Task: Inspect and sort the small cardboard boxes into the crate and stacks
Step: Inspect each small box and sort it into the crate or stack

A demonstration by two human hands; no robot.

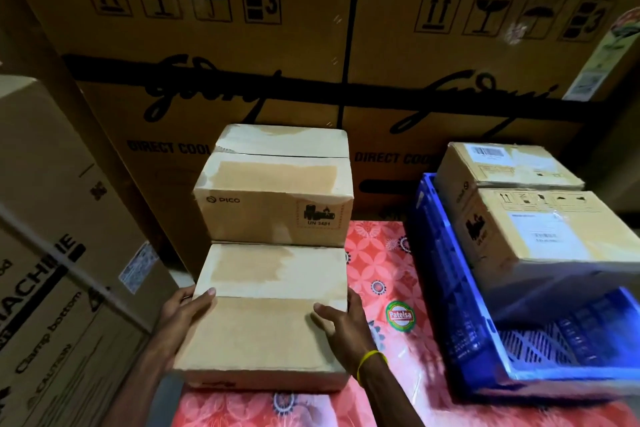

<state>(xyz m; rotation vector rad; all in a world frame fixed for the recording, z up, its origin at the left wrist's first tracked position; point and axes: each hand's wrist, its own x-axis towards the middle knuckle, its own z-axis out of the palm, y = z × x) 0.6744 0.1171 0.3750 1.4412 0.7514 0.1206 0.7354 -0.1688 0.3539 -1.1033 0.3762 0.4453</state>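
Cartons (207, 62) are standing behind, a crate (450, 288) sitting right. Left hand (183, 308) and right hand (343, 319) are gripping the box (263, 333), lying long side left-right against a far box (273, 204).

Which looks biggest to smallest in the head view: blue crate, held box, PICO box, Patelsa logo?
1. blue crate
2. held box and PICO box: they look alike, and the held one is nearer, so unranked
3. Patelsa logo

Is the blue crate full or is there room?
Partly full. A far box and a near box fill the back of the blue crate; its slotted floor nearer us is bare.
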